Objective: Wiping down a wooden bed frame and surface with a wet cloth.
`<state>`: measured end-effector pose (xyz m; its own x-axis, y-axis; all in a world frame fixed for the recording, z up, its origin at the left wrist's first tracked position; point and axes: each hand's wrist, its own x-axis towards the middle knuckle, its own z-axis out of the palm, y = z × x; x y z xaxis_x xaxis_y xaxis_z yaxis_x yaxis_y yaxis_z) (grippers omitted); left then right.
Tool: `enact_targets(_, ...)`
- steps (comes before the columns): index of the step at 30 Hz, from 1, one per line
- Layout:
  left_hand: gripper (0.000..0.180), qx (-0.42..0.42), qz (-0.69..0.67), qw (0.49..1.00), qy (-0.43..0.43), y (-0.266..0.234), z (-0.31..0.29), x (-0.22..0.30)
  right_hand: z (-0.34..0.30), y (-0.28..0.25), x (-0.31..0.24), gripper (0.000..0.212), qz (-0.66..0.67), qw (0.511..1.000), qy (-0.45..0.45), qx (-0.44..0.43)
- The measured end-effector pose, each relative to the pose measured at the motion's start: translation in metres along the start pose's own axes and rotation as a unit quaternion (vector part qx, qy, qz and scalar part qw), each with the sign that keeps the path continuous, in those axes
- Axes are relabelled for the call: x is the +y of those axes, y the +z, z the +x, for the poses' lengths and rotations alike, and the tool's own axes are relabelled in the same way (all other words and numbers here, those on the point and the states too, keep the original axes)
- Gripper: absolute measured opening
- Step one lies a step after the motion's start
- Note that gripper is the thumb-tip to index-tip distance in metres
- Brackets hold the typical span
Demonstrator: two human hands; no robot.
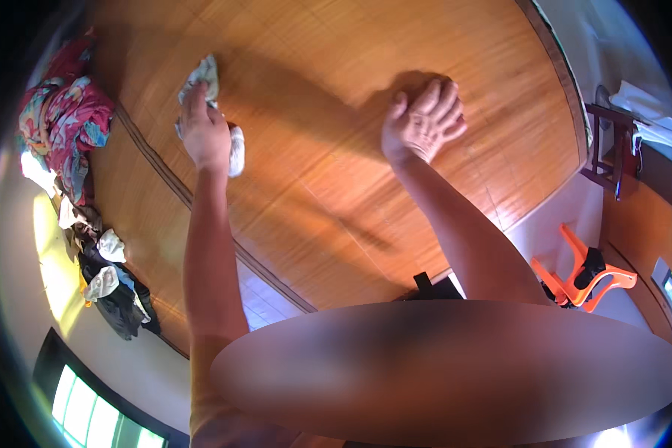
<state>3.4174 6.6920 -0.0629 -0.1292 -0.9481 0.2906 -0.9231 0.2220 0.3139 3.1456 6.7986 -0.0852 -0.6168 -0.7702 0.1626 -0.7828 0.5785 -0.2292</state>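
Note:
My left hand [205,134] is on a crumpled pale grey-white cloth [204,72], fingers together and pressing it down. Parts of the cloth stick out past the fingertips and beside the wrist. Under it lies a smooth brown slatted mat [313,201] that looks like bamboo. Farther right, my right hand [423,123] is palm down with its fingers spread, holding nothing. It appears to lean on the mat, its shadow falling just beyond it. Both arms are stretched forward.
A bunched pink floral fabric [71,119] lies at the far left, with dark and white clothes [119,291] nearer. A dark-edged seam [149,153] crosses the mat. An orange plastic stool [586,272] and a dark wooden frame [612,153] stand at right.

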Motion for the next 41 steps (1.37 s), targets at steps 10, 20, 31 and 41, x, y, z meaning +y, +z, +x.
enact_targets(10,0.027,-0.234,-0.137,0.953,0.133,-0.051,-0.286,0.228,0.004,-0.053,0.038,0.063,0.171,0.972,-0.079,-0.138)
enact_targets(20,0.035,0.011,0.028,0.993,-0.111,-0.047,-0.350,0.153,-0.076,-0.206,0.388,0.046,0.073,0.951,-0.092,-0.285)
enact_targets(31,0.028,-0.223,-0.249,0.855,0.396,0.076,-0.193,0.459,-0.250,-0.291,0.548,0.046,0.130,0.789,0.400,-0.448)
enact_targets(41,0.028,-0.173,-0.158,0.823,0.518,0.160,-0.108,0.658,-0.301,-0.303,0.654,0.040,0.292,0.743,0.527,-0.292)
